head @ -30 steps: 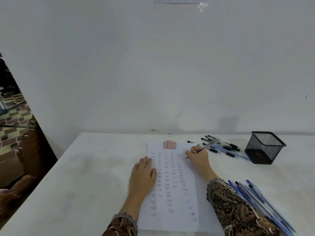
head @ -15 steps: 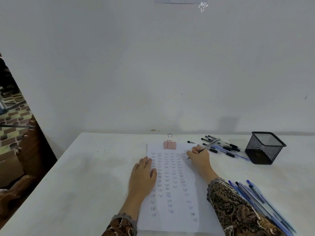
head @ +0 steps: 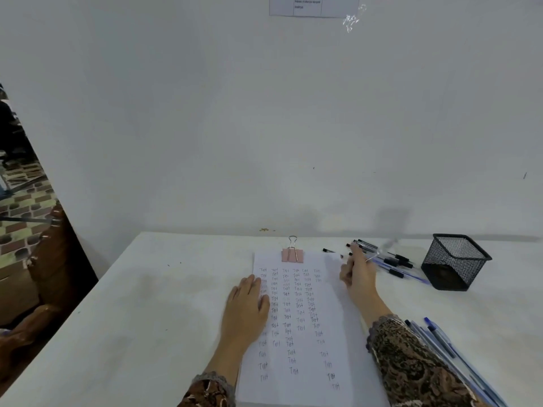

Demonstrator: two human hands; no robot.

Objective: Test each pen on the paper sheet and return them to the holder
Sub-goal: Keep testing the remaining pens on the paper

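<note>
A white paper sheet (head: 302, 333) covered in rows of small written words lies on the white table, held at its top by a pink binder clip (head: 292, 254). My left hand (head: 245, 309) rests flat on the sheet's left edge. My right hand (head: 357, 270) is off the sheet's upper right corner and grips a clear pen (head: 379, 252), blurred, pointing up and right. Several black-capped pens (head: 390, 261) lie beyond that hand. The black mesh holder (head: 454, 261) stands to their right.
Several blue pens (head: 452, 359) lie in a bundle by my right sleeve at the lower right. A white wall rises behind the table. The table's left edge drops off toward brown furniture (head: 44, 274).
My right hand has lifted the pen tip off the sheet and moved right toward the loose pens. My left hand has stayed on the sheet.
</note>
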